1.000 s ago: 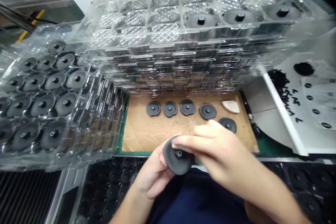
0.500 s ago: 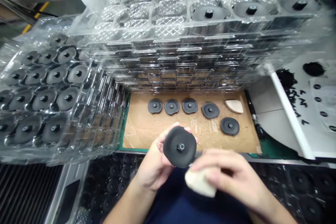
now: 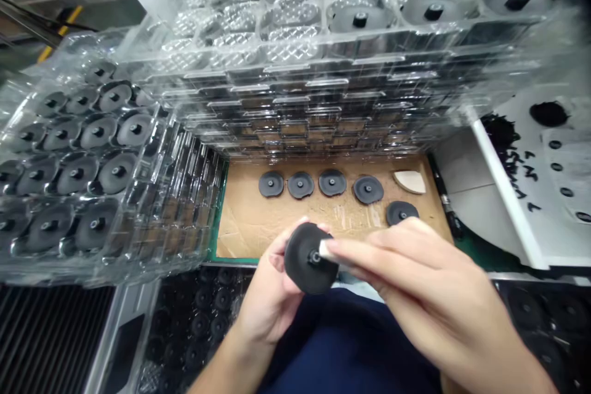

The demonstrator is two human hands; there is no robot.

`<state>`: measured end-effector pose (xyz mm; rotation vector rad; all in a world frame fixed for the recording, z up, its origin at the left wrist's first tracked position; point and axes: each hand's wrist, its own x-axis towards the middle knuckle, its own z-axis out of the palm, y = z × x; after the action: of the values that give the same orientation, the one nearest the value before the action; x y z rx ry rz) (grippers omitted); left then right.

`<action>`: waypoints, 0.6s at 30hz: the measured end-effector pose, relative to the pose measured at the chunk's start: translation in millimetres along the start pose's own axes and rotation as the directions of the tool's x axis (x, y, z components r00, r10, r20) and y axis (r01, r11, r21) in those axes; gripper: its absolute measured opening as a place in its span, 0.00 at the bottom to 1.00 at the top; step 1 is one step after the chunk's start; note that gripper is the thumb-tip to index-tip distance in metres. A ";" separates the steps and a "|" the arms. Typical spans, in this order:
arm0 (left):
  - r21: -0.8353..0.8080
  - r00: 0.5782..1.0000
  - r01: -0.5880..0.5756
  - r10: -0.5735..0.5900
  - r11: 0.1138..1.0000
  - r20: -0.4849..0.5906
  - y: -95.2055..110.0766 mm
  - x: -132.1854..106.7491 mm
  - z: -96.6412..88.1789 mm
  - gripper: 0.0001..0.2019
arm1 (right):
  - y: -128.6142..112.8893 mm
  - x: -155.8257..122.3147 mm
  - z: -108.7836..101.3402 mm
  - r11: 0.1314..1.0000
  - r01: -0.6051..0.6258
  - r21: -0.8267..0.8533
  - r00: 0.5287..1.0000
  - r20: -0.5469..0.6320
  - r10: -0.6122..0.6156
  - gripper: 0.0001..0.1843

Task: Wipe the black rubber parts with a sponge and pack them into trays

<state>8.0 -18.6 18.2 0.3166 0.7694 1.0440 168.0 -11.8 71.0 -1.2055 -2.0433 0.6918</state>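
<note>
My left hand [image 3: 268, 289] grips a round black plastic part [image 3: 305, 276] by its edge, its short centre post facing up toward me. In my right hand [image 3: 425, 277], between the fingers, is a cream-white pad [image 3: 325, 250], mostly hidden, whose tip touches the part close to the post. Beyond my hands, on a cardboard sheet [image 3: 249, 231], lie several similar black parts [image 3: 332, 183]. One more black part [image 3: 401, 212] there is partly covered by my right hand. A second cream-white pad [image 3: 409, 181] lies at the sheet's right side.
A tall stack of clear plastic trays [image 3: 318, 83] stands behind the cardboard. At the left is another tray stack [image 3: 157, 178] with black parts in its pockets. A black pen-like tool [image 3: 447, 204] and a white panel [image 3: 510, 191] border the right side.
My right hand has moved up and turned, bringing the pad from below the black part onto its face near the post. My left hand still holds the part, now tilted slightly more.
</note>
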 end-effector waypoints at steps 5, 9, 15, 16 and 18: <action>-0.004 1.000 0.010 -0.010 1.000 -0.004 -0.4 4.8 9.4 0.27 | 15.4 -6.9 -0.2 0.965 -0.072 0.253 0.996 -0.037 0.084 0.15; -0.019 0.996 -0.023 0.022 1.000 -0.089 6.0 5.7 6.6 0.26 | 65.8 -32.7 26.0 0.883 -0.381 0.275 0.921 0.033 0.388 0.10; 0.036 0.989 0.002 0.003 0.999 -0.146 5.5 3.2 0.8 0.29 | 104.2 -57.7 53.6 0.845 -0.499 0.193 0.863 0.020 0.505 0.13; 0.042 0.990 0.006 0.000 0.999 -0.138 4.7 3.2 1.2 0.30 | 96.3 -52.7 47.0 0.840 -0.505 0.198 0.857 -0.004 0.515 0.13; 0.049 0.993 0.003 0.003 0.999 -0.121 3.2 3.2 2.9 0.29 | 69.7 -35.9 29.4 0.853 -0.472 0.222 0.858 -0.110 0.502 0.13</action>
<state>8.9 -14.0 20.7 0.2967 0.9051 1.0524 196.7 -16.7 -7.5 -1.6296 -1.4984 0.9629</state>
